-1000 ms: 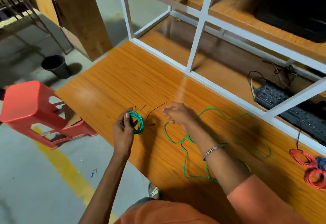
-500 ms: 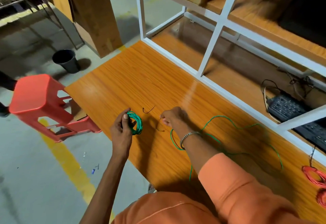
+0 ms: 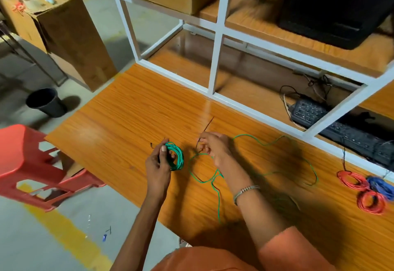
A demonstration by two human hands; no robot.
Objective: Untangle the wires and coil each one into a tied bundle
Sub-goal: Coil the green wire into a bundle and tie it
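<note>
My left hand (image 3: 158, 164) grips a small coil of green wire (image 3: 175, 158) just above the orange wooden table (image 3: 128, 117); a short dark tie piece sticks out beside my thumb. A little to the right, my right hand (image 3: 214, 147) pinches a thin dark tie wire (image 3: 207, 124) whose free end points up and away. The loose rest of the green wire (image 3: 277, 140) trails in wide loops over the table to the right and toward the near edge.
Two red wire coils (image 3: 371, 201) and a blue coil (image 3: 381, 186) lie at the right edge. A white metal shelf frame (image 3: 215, 57) stands behind, with a black keyboard (image 3: 341, 129) under it. A red stool (image 3: 25, 159), a black bin (image 3: 45, 102) and a cardboard box (image 3: 70, 36) stand left.
My right hand has lifted the dark tie wire off the table; its end now points up. My left hand keeps the green coil. The camera has swung to the right.
</note>
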